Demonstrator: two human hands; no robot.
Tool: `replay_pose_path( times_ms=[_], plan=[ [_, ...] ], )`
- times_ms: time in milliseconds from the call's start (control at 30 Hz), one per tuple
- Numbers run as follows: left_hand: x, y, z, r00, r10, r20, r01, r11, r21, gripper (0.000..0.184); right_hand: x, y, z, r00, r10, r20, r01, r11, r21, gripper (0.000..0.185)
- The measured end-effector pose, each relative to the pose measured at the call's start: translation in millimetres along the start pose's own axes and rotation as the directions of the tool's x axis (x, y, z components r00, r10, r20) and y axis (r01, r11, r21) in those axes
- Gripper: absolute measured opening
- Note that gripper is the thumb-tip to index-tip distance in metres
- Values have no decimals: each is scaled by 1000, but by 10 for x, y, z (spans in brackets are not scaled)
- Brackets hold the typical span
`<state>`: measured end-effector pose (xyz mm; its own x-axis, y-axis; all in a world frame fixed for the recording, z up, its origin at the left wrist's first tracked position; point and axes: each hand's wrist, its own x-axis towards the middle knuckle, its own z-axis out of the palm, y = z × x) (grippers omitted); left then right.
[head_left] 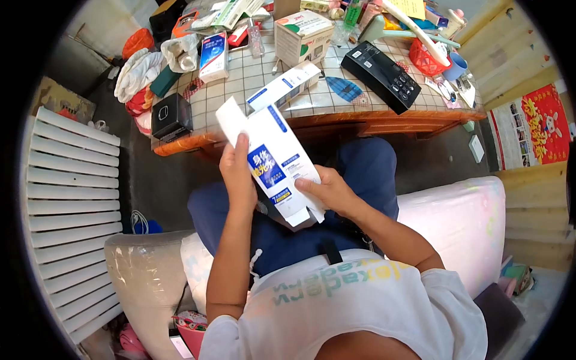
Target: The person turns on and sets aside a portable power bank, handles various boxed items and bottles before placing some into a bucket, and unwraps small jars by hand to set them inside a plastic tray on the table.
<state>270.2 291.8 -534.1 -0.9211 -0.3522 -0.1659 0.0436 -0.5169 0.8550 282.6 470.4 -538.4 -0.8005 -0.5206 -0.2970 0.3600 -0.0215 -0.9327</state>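
Observation:
A white cardboard carton with blue printing [294, 143] is held over my lap, with flaps standing out at its upper and lower ends. My left hand [238, 177] grips its left edge, the thumb pointing up along the card. On the right lower edge, my right hand [330, 191] is closed with the thumb pressed on the printed face. Just beyond the carton's upper end, a second white and blue box [287, 85] lies at the table's front. Whatever is inside the held carton is hidden.
The table [240, 90] has a checked cover. On it are a long black box [382, 75], a white and green box [303, 39], a blue and white box [213, 57], a small black box [172, 116] and a red basket [427, 57]. A white radiator [75, 204] stands left.

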Motion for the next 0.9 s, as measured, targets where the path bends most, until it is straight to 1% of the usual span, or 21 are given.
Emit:
replay_pose_path(
  times_ms=[33, 67, 133, 167, 200, 267, 300, 333, 400, 433, 467, 533, 567, 600, 667, 733, 767, 800, 833, 867, 900],
  plan=[
    [-17, 34, 8, 991, -94, 91, 97, 995, -33, 21, 18, -13, 6, 1000, 10, -12, -10, 1000, 4, 28],
    [-60, 14, 32, 977, -184, 112, 183, 983, 16, 21, 27, -33, 20, 999, 25, -26, -24, 999, 25, 28],
    [-173, -10, 99, 949, -305, 81, 301, 952, 61, 22, 69, -87, 46, 998, 44, -48, -41, 997, 62, 28],
    [-156, 0, 57, 949, -305, 77, 296, 950, 103, 21, 84, -56, 59, 998, 46, -49, -45, 998, 34, 31],
    [-168, -18, 57, 968, -248, 43, 242, 963, 117, 19, 84, -51, 88, 999, 38, -28, -37, 999, 36, 32],
    [-179, -3, 81, 984, -177, -33, 179, 980, 89, 19, 32, -47, 101, 1000, 19, 7, -19, 999, 34, 33],
    [-142, 10, 56, 990, -128, -68, 133, 988, 84, 18, 22, -6, 54, 996, 77, 52, -76, 997, -7, 35],
    [-127, 55, 49, 992, -101, -71, 107, 991, 86, 18, -25, -71, 69, 987, 125, 104, -132, 989, 66, 30],
    [-105, 20, 6, 992, -16, -124, 47, 966, 254, 20, -77, -6, 74, 983, 138, 123, -147, 987, 68, 25],
    [-127, 32, 21, 989, 74, -127, -23, 930, 366, 24, -102, 7, 92, 987, 71, 142, -87, 990, 109, 22],
    [-143, 24, 26, 983, 119, -140, -57, 922, 384, 25, -108, 21, 103, 987, 86, 135, -102, 987, 122, 21],
    [-204, 13, 12, 973, 155, -172, -62, 890, 452, 25, -101, 81, 112, 987, 128, 94, -142, 976, 164, 21],
    [-207, -16, -23, 973, 144, -181, -44, 883, 467, 26, -89, 161, 72, 983, 135, 127, -154, 977, 149, 22],
    [-197, -44, -60, 975, 130, -182, -27, 875, 483, 27, -107, 140, 72, 982, 147, 117, -162, 978, 131, 23],
    [-202, -68, -109, 979, 157, -131, -87, 899, 429, 35, -146, 130, 1, 975, 139, 171, -138, 990, -15, 29],
    [-132, -130, -215, 989, 121, -85, -86, 939, 332, 46, -198, 125, -40, 981, 28, 190, -24, 999, -28, 25],
    [-100, -114, -157, 990, 105, -93, -74, 955, 286, 51, -235, 88, -99, 977, 5, 215, 7, 999, -53, 25],
    [-82, -88, -131, 990, 91, -111, -62, 968, 244, 55, -289, 27, -155, 978, 19, 208, 7, 992, -127, 25],
    [27, -132, -261, 998, 27, -49, -21, 993, 116, 53, -350, -66, -206, 977, 40, 211, 3, 980, -197, 25],
    [52, -85, -225, 998, 45, -48, -42, 997, 68, 51, -398, -135, -266, 973, 61, 221, 1, 964, -267, 25],
    [102, -82, -234, 997, 68, -49, -60, 988, 143, 49, -427, -161, -321, 968, 78, 240, 7, 943, -333, 26]
  ],
)
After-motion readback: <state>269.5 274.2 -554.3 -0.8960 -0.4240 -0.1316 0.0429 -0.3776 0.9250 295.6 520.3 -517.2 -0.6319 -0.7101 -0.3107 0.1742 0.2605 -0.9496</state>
